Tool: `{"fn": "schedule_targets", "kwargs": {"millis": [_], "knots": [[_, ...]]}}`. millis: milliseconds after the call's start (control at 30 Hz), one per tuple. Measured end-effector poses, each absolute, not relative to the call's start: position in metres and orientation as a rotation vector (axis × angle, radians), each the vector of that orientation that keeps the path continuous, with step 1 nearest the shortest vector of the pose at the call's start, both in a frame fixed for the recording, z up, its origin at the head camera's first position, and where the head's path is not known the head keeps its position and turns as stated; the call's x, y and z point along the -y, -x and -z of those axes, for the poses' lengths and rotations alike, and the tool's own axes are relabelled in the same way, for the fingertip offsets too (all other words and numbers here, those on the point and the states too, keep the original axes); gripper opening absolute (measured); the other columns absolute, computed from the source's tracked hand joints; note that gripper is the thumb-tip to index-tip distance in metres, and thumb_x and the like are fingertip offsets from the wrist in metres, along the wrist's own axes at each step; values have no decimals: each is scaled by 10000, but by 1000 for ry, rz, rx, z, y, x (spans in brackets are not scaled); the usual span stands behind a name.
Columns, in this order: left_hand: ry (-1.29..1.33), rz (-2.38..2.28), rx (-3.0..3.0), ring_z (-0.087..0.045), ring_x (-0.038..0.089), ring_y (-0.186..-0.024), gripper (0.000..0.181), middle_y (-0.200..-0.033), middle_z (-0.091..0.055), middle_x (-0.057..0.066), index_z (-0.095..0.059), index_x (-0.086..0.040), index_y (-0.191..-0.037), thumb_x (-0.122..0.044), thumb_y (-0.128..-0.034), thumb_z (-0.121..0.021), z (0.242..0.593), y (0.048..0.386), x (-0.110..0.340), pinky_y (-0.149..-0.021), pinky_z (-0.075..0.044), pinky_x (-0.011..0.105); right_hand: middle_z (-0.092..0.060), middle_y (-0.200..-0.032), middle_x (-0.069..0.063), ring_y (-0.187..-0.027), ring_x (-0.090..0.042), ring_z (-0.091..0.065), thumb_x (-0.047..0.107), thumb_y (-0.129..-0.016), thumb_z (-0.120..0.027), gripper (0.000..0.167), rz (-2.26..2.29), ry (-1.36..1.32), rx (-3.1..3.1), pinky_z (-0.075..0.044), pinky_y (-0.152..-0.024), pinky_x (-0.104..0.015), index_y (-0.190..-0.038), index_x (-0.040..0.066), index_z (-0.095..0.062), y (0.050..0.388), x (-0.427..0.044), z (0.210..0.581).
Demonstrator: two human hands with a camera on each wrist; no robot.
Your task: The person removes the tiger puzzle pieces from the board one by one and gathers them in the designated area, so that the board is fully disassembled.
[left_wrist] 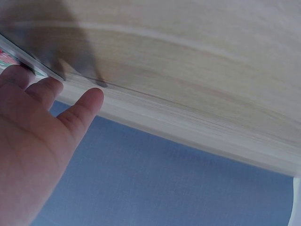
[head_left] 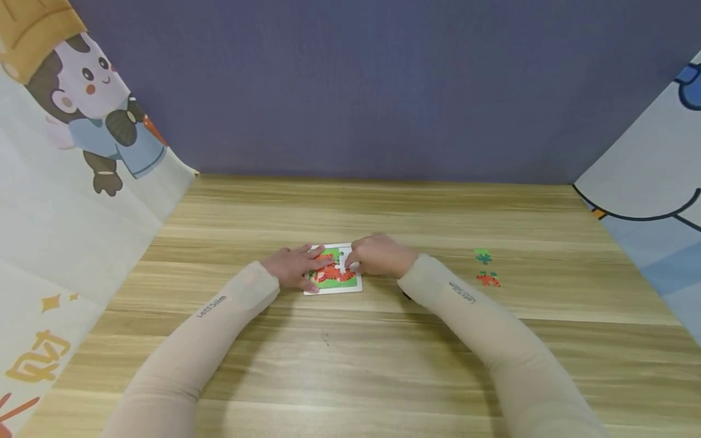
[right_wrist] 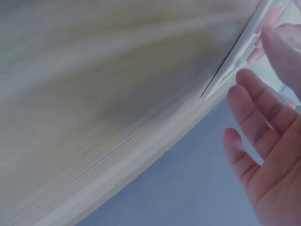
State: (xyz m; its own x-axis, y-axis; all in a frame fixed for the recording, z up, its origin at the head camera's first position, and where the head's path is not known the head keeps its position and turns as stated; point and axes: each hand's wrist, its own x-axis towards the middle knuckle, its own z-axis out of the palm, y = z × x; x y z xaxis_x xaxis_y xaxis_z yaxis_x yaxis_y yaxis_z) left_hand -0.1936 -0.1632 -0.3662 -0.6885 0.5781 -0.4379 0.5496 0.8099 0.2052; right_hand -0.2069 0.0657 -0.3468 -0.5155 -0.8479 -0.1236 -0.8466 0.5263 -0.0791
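A small jigsaw puzzle point(head_left: 334, 283) in a white frame lies on the table, showing an orange striped figure on green. White backing shows in its upper right part. My left hand point(head_left: 294, 266) rests spread across the puzzle's left side, its fingertips on the picture and frame. Over the upper right of the puzzle, my right hand point(head_left: 380, 254) has thumb and forefinger down at the white gap, seemingly pinching a puzzle piece that is mostly hidden. Its other fingers point(right_wrist: 247, 113) are loosely bent above the table. Farther right lie a loose green piece point(head_left: 483, 256) and a loose orange piece point(head_left: 488, 279).
The wood-grain table point(head_left: 339, 365) reaches back to a blue-grey panel point(head_left: 350, 91). Printed cartoon sheets stand at the left point(head_left: 87, 182) and right point(head_left: 646, 158). A small dark thing point(head_left: 406, 296) shows partly from under the right sleeve.
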Motion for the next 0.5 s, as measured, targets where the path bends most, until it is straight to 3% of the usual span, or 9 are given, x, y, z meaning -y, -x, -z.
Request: {"fn": "schedule_targets", "kwargs": {"millis": [500], "knots": [[-845,-80,-2499,-94,334,-1449,790,-1598,-102,84,-239,-228,-1536,-481,-883,-602,367,193,164,-1070,-237,609,-666,-921,-28,-762,-160,-631,119,-861,-717,186,-80,1367,-2584,-522,-737,-345,-1041,132,-760,206,-53,348]]}}
